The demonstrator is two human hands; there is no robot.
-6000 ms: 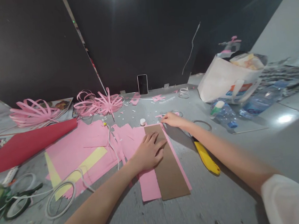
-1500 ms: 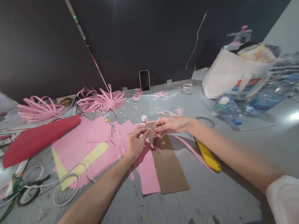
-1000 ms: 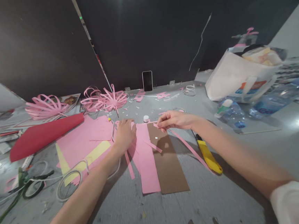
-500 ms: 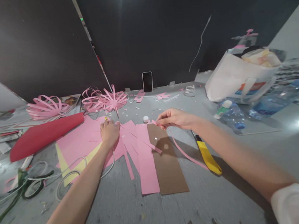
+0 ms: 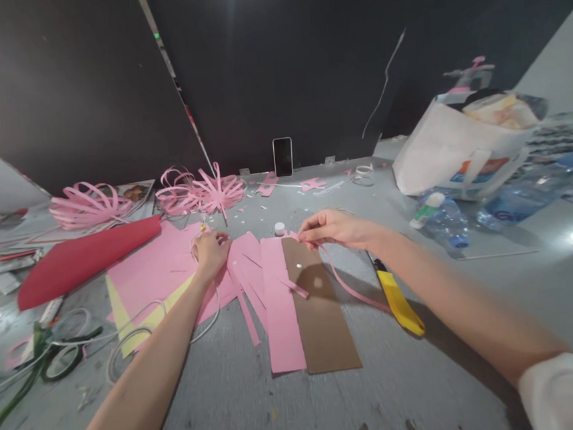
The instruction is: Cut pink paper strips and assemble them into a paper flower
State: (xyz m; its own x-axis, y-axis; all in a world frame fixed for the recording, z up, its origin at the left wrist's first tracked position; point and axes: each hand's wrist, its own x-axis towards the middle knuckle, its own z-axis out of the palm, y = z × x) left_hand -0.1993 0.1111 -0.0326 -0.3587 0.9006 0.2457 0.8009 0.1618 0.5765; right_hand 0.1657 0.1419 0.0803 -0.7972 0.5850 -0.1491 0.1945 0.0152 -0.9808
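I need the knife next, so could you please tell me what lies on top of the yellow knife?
The right hand's forearm crosses above the knife, hiding its far end. A pink strip from that hand trails down beside the knife; contact is unclear.

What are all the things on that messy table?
pink paper strip: 1, pink, hanging from right fingers
pink paper sheets: several, pink, mid-left
cardboard strip: 1, brown, centre
red paper roll: 1, red, left
looped paper flowers: about 3, pink, far left
utility knife: 1, yellow, beside right arm
phone: 1, black, against wall
paper bag: 1, white, right
water bottles: 2, clear, right
left hand: on pink sheets
right hand: pinching the strip
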